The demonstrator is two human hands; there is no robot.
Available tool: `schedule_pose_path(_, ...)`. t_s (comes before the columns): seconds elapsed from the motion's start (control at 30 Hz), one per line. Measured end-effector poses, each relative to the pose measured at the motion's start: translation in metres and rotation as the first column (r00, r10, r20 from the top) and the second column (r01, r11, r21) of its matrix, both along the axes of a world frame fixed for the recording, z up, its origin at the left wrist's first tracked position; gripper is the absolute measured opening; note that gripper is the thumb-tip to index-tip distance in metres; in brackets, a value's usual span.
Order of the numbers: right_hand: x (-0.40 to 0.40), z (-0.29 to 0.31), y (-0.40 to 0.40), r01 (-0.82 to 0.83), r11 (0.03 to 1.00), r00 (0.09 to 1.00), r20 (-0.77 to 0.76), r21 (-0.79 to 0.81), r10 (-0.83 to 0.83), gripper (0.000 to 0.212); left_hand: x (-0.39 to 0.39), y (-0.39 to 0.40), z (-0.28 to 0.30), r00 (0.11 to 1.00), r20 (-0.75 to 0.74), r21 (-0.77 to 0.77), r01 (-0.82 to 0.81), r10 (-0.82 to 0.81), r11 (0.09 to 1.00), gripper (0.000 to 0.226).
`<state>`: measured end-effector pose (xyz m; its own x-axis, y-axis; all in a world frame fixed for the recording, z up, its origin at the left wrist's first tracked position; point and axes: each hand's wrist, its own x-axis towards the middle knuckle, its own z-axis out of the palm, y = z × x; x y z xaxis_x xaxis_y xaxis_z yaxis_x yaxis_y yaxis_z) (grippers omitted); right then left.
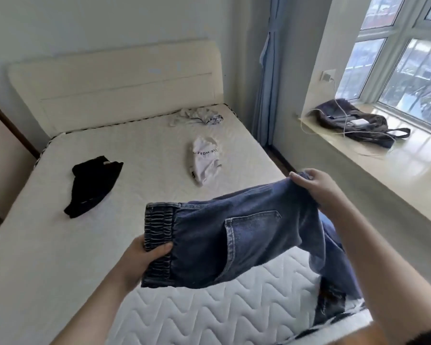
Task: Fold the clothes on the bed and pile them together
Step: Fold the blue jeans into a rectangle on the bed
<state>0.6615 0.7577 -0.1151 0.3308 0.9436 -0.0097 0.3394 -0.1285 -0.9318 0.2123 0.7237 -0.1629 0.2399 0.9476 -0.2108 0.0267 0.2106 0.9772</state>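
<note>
Denim, dark blue: a pair of jeans held up in the air over the near end of the bed, clear of the mattress through the seat, with the legs trailing down off the near right corner. Left hand clamps the gathered elastic waistband, thumb on top and fingers under it. Right hand pinches the far edge of the cloth at about crotch or upper-leg level, fingers curled over the fold. Back pocket faces up. Judged handling: heavy for a garment, thick weave, stiff enough to keep a crease but limp enough to sag between the 2 grips, as the droop along the lower edge suggests. Not slippery, not fragile. Best holds look like the waistband corners and the leg hems; the ruched elastic bunches, so it may need flattening before it stacks level. The hanging legs would likely drag if not gathered first. Farther up the mattress, 3 other pieces lie well apart from each other: a black garment at left, a white printed garment mid-bed, and a crumpled pale garment near the headboard. None looks folded; no pile is visible. Beyond the bed, a dark bag with white cables sits on the window ledge.
</note>
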Motion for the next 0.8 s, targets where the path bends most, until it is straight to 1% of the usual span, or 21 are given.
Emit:
schedule_pose_path(0.07, -0.013, -0.046, 0.001, -0.004, 0.992, 1.000, -0.023, -0.124, 0.001, 0.034, -0.006, -0.016, -0.037, 0.996, -0.046, -0.092, -0.080, 0.076, 0.993, 0.048)
schedule_pose_path(0.1, -0.022, -0.066, 0.000, -0.019, 0.983, 0.998, -0.057, -0.184, 0.008, 0.039, -0.010, -0.023, -0.053, 0.993, -0.060, -0.131, -0.113, 0.106, 0.985, 0.047)
schedule_pose_path(0.13, -0.031, -0.084, -0.001, -0.049, 0.972, 0.993, -0.112, -0.230, 0.024, 0.044, -0.015, -0.031, -0.067, 0.988, -0.064, -0.170, -0.146, 0.137, 0.975, 0.045)
schedule_pose_path(0.2, -0.050, -0.116, -0.002, -0.155, 0.944, 0.971, -0.221, -0.293, 0.091, 0.046, -0.026, -0.044, -0.089, 0.974, -0.067, -0.237, -0.225, 0.216, 0.945, 0.042)
schedule_pose_path(0.23, -0.059, -0.129, -0.001, -0.211, 0.924, 0.963, -0.233, -0.320, 0.139, 0.046, -0.034, -0.050, -0.097, 0.965, -0.072, -0.257, -0.261, 0.251, 0.931, 0.042)
schedule_pose_path(0.27, -0.068, -0.139, 0.000, -0.257, 0.902, 0.957, -0.219, -0.346, 0.189, 0.046, -0.042, -0.055, -0.103, 0.957, -0.074, -0.271, -0.289, 0.279, 0.918, 0.040)
schedule_pose_path(0.33, -0.087, -0.153, 0.007, -0.308, 0.872, 0.951, -0.143, -0.381, 0.274, 0.044, -0.062, -0.064, -0.114, 0.943, -0.079, -0.303, -0.332, 0.324, 0.893, 0.036)
schedule_pose_path(0.4, -0.108, -0.161, 0.016, -0.315, 0.866, 0.938, 0.013, -0.388, 0.346, 0.040, -0.083, -0.074, -0.122, 0.931, -0.099, -0.329, -0.364, 0.352, 0.871, 0.036)
schedule_pose_path(0.47, -0.133, -0.168, 0.028, -0.352, 0.845, 0.884, 0.155, -0.403, 0.442, 0.037, -0.105, -0.084, -0.127, 0.922, -0.123, -0.342, -0.387, 0.367, 0.857, 0.041)
schedule_pose_path(0.53, -0.160, -0.174, 0.036, -0.372, 0.824, 0.830, 0.244, -0.427, 0.502, 0.029, -0.125, -0.094, -0.131, 0.907, -0.147, -0.343, -0.420, 0.394, 0.840, 0.043)
schedule_pose_path(0.6, -0.189, -0.180, 0.040, -0.356, 0.819, 0.812, 0.285, -0.451, 0.509, 0.025, -0.145, -0.103, -0.137, 0.894, -0.160, -0.350, -0.448, 0.419, 0.823, 0.042)
schedule_pose_path(0.7, -0.238, -0.189, 0.041, -0.325, 0.821, 0.794, 0.336, -0.470, 0.507, 0.018, -0.179, -0.117, -0.146, 0.867, -0.186, -0.355, -0.499, 0.463, 0.791, 0.030)
schedule_pose_path(0.8, -0.289, -0.201, 0.044, -0.389, 0.809, 0.775, 0.318, -0.440, 0.546, 0.019, -0.219, -0.135, -0.156, 0.829, -0.207, -0.370, -0.558, 0.520, 0.743, 0.022)
